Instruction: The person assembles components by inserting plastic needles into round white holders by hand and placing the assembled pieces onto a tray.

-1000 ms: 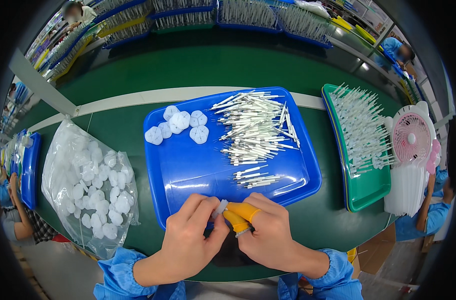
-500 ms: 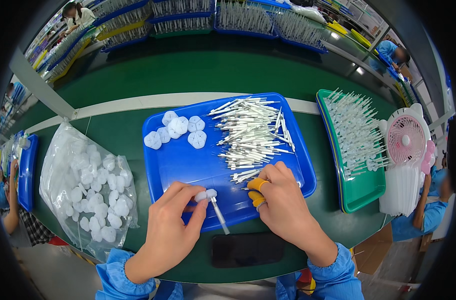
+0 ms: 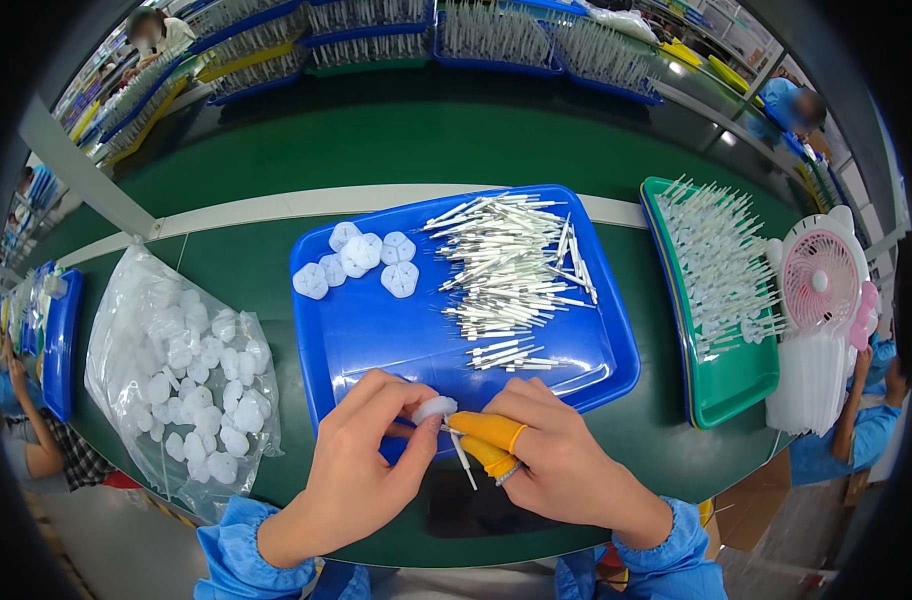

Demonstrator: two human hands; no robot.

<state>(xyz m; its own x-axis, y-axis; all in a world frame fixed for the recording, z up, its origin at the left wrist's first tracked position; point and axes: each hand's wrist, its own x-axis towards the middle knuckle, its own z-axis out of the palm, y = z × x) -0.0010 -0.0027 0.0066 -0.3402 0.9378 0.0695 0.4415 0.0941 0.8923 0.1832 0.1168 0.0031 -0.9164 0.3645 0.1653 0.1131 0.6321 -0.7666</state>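
Observation:
My left hand point(image 3: 364, 470) pinches a round white plastic disc point(image 3: 434, 407) between thumb and fingers, over the near edge of a blue tray point(image 3: 376, 340). A thin white stick point(image 3: 466, 465) hangs down from the disc. My right hand point(image 3: 546, 450), with yellow finger cots point(image 3: 488, 430) on two fingers, is closed at the disc's right side. Its fingertips hold a small thin stick piece against the disc, mostly hidden. In the tray lie several loose flower-shaped discs point(image 3: 400, 279) at the far left and a heap of white sticks point(image 3: 506, 265) on the right.
A clear bag of white discs point(image 3: 191, 390) lies left of the tray. A green tray point(image 3: 726, 400) of finished-looking stick pieces and a pink fan point(image 3: 821, 270) stand right. A dark phone point(image 3: 486, 510) lies near me. Stacked trays point(image 3: 496, 40) line the back; other people sit around.
My right hand has moved left from beside the stick heap, bringing a small stick piece to the disc. My left hand has shifted slightly right with the disc.

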